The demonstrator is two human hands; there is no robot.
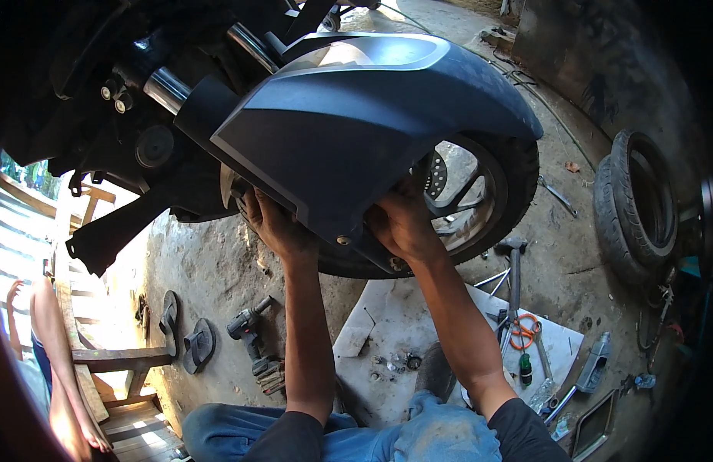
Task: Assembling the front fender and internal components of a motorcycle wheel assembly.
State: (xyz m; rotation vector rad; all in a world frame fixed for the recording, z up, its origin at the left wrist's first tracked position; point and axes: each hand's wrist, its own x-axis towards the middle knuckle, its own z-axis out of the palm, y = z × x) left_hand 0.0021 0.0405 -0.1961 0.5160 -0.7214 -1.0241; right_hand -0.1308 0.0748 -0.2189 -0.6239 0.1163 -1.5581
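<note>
A dark blue motorcycle front fender [310,146] with a silver-grey top panel sits over the front wheel [479,208]. My left hand [278,225] is closed at the fender's lower rear edge, its fingertips partly hidden behind the panel. Curled under the lower side edge, near a small bolt [342,240], is my right hand [402,225]; what its fingers grip is hidden by the fender. A perforated brake disc [435,175] shows through beside the right hand. Shiny fork tubes [167,90] run into the fender from the upper left.
A white sheet [372,308] below carries small parts, orange-handled scissors [525,332], a green screwdriver [525,369] and a hammer [515,277]. A cordless impact driver [254,339] and sandals [198,346] lie left. Tyres [637,208] lean right. Another person's legs [60,369] rest by a wooden bench [121,359].
</note>
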